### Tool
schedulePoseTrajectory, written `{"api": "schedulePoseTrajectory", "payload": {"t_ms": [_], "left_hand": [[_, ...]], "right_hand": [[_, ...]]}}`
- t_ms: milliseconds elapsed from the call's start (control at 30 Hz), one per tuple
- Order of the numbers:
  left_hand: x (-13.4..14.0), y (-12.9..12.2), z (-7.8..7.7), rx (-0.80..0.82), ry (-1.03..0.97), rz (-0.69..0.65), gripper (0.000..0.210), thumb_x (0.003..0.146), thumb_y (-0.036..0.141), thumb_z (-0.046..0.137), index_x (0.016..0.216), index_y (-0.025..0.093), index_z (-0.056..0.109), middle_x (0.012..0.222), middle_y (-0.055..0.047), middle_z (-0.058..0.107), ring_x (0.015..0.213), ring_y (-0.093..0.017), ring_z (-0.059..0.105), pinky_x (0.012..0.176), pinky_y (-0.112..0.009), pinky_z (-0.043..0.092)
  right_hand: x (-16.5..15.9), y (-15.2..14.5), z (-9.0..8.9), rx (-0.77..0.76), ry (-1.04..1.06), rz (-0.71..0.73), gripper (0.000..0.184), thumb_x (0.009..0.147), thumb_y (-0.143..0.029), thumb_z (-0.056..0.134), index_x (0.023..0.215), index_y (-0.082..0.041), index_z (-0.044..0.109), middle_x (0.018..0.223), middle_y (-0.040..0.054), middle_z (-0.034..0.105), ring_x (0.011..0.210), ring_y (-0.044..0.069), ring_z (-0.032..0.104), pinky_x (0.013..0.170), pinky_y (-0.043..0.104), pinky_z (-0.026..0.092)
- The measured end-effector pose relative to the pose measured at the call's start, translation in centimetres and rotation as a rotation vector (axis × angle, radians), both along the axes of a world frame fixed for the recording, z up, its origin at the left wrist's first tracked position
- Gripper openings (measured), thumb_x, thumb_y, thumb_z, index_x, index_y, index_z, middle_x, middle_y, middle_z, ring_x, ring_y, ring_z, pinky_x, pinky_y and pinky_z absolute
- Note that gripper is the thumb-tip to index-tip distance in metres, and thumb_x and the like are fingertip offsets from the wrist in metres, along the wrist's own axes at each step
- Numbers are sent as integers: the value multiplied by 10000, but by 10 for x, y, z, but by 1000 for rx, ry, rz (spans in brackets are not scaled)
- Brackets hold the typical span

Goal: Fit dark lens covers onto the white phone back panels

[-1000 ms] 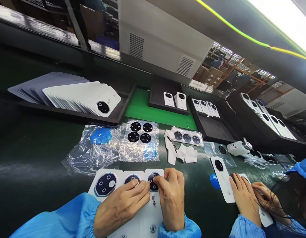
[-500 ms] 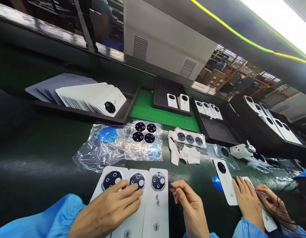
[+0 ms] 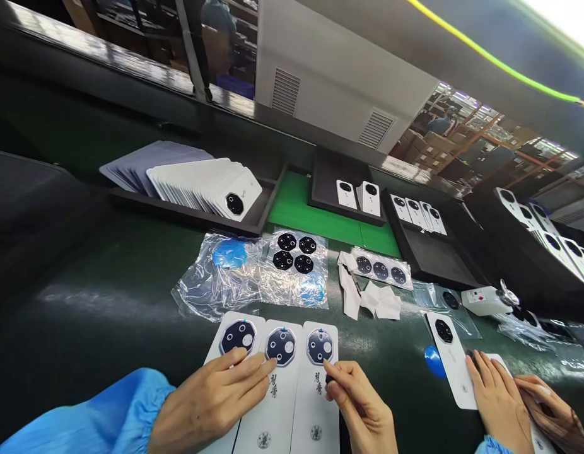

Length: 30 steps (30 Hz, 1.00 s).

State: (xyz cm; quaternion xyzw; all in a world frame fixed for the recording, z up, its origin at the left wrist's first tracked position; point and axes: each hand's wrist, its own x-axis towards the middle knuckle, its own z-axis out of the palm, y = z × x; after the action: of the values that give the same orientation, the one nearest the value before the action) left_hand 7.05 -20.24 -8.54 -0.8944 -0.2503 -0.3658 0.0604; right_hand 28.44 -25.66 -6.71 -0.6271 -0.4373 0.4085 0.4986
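Note:
Three white phone back panels lie side by side in front of me: the left panel [image 3: 227, 323], the middle panel [image 3: 268, 413] and the right panel [image 3: 315, 407]. Each carries a dark octagonal camera cover [image 3: 319, 345] with ring-shaped holes and a small blue tab at its top. My left hand [image 3: 211, 394] rests flat over the left and middle panels, fingers stretched out, fingertips touching the lower edge of the middle cover. At the right panel's cover, my right hand [image 3: 362, 403] is pinched around a small dark piece, its index fingertip at the cover's lower right.
Behind the panels lie clear plastic sheets with black octagonal covers [image 3: 287, 252], white cloth strips [image 3: 367, 299] and a bag of covers [image 3: 381, 270]. Trays [image 3: 268, 221] of panels stand farther back. At right, a co-worker's hands [image 3: 502, 394] are over panels near a white bottle [image 3: 484, 301].
My right hand has moved left, from beside the right panel onto its cover's lower edge. My left hand has drawn down slightly, uncovering more of the middle cover. The view has shifted left.

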Motion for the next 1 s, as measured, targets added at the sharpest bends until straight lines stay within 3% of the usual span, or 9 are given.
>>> {"api": "schedulePoseTrajectory", "payload": {"t_ms": [100,200,333,600,767,1000], "left_hand": [[-1,-1,-4,-7,27,-13,464,1006,7,232,844,129,649,959,-26,752,889,-118,641,841,-297,413],[-4,-2,-9,-12,77,-16,468,1003,1,230,852,130,654,1007,-24,743,927,-119,630,852,-306,403],[-4,-2,-11,-7,108,-12,477,996,-8,224,860,136,657,1022,-20,736,954,-121,612,860,-311,394],[-3,0,-13,11,147,-23,445,995,3,245,885,134,656,1028,-35,721,967,-128,589,879,-322,369],[-2,-2,-15,14,139,-12,450,990,-3,240,884,132,656,1022,-36,713,980,-129,574,890,-325,365],[0,-4,-12,35,160,13,511,983,-15,193,850,145,660,970,-21,709,954,-126,567,867,-319,368]], "right_hand": [[-6,1,-1,-71,135,-69,227,688,-456,791,866,-317,774,754,12,631,648,148,568,618,246,483],[-9,6,-2,-86,146,-39,210,674,-447,800,714,-250,742,759,21,629,608,141,552,550,234,474],[-7,14,-8,-39,-34,84,205,735,-423,750,664,-234,711,700,15,629,659,161,574,607,231,481],[-8,25,-21,-4,-230,292,136,860,-334,632,839,-234,721,824,27,699,776,178,664,687,228,534],[-26,31,-26,218,-550,255,179,904,-221,515,842,-269,675,786,27,601,749,188,619,629,288,527],[-44,30,-41,304,-768,214,293,883,-105,480,891,-343,651,907,57,587,824,243,570,664,386,484]]}}
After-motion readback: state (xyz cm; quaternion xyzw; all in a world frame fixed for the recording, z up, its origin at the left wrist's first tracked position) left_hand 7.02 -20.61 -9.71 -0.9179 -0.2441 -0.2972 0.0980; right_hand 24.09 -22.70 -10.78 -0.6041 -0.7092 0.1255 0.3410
